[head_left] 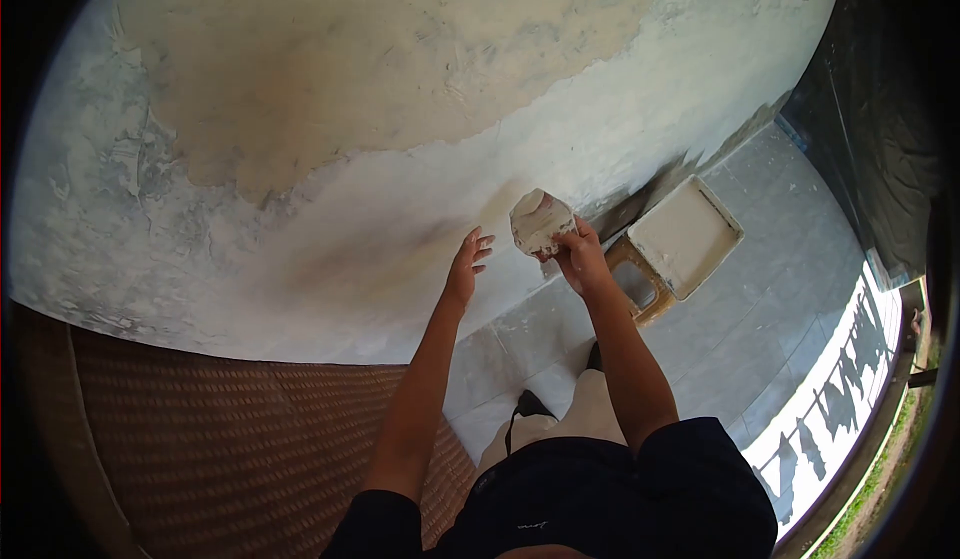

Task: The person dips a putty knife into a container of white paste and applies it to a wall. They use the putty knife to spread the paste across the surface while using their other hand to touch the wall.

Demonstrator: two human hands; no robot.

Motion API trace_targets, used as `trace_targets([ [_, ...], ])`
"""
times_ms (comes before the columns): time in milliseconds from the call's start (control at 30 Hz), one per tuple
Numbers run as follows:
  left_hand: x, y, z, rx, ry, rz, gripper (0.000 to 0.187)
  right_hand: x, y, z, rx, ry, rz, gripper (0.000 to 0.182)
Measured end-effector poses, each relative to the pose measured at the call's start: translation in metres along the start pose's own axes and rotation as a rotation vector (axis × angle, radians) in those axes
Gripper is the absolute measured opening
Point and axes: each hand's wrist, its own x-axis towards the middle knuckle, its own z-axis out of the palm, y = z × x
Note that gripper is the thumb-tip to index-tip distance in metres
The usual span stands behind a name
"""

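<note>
**Roughly between wall [400, 69] and tray [719, 202], a coated plate [538, 219] is gripped by the right hand [582, 251]**

The view is dominated by the wall, its broad tan patch bordered by whiter, scuffed areas. Its foot is met by a grey tiled floor [780, 209], while the lower left is filled by a brown woven sheet [240, 429]. To the right of the right hand, the shallow tray, spread with a pale, smooth material, is seen beside and partly above a brown stool [658, 307]; its sides appear to be set roughly in line with the wall's foot.

The tray is far nearer to the right hand; from the left hand [467, 266] it is separated by the plate and the right hand. The flat, pale-smeared plate is clasped near one edge and pointed up and to the left, away from the tray and toward the wall. No clear long axis is offered by its blunt outline, and whether the wall is touched cannot be told. The left hand is empty, its fingers parted and lightly curled, a gap being left between fingertips and plate.
</note>
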Motion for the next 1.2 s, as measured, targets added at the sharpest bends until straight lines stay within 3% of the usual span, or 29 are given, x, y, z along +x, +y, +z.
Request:
trace_targets([
  [400,-0.053,0.077,-0.033,0.025,0.178,0.227,0.061,0.005,-0.038,0.085,-0.151,-0.110,-0.112,0.017],
  [633,-0.073,0.093,-0.056,0.063,0.267,0.315,0.063,0.008,-0.015,0.121,-0.350,-0.261,-0.237,0.012],
  [733,-0.085,0.097,-0.066,0.070,0.283,0.350,0.062,-0.001,-0.006,0.143,-0.511,-0.165,-0.328,0.005],
  [867,-0.099,0.116,-0.078,0.096,0.343,0.422,0.058,-0.017,-0.001,0.177,-0.752,-0.075,-0.483,0.018],
  [933,-0.107,0.130,-0.084,0.098,0.435,0.652,0.043,-0.022,0.004,0.194,-0.804,-0.048,-0.528,0.022],
  [967,-0.112,0.137,-0.088,0.104,0.427,0.651,0.043,-0.025,0.006,0.204,-0.832,-0.059,-0.628,0.023],
  [1033,-0.125,0.153,-0.101,0.369,0.580,0.855,0.035,-0.032,0.016,0.219,-0.876,-0.078,-0.752,0.024],
  [1067,-0.131,0.163,-0.108,0.372,0.567,0.856,0.035,-0.036,0.020,0.227,-0.873,-0.065,-0.754,0.024],
  [1133,-0.143,0.180,-0.126,0.761,0.731,1.067,0.033,-0.043,0.030,0.241,-0.879,-0.089,-0.882,0.024],
  [1200,-0.150,0.199,-0.146,0.944,0.765,1.178,0.035,-0.043,0.047,0.250,-0.904,-0.091,-0.891,0.026],
])
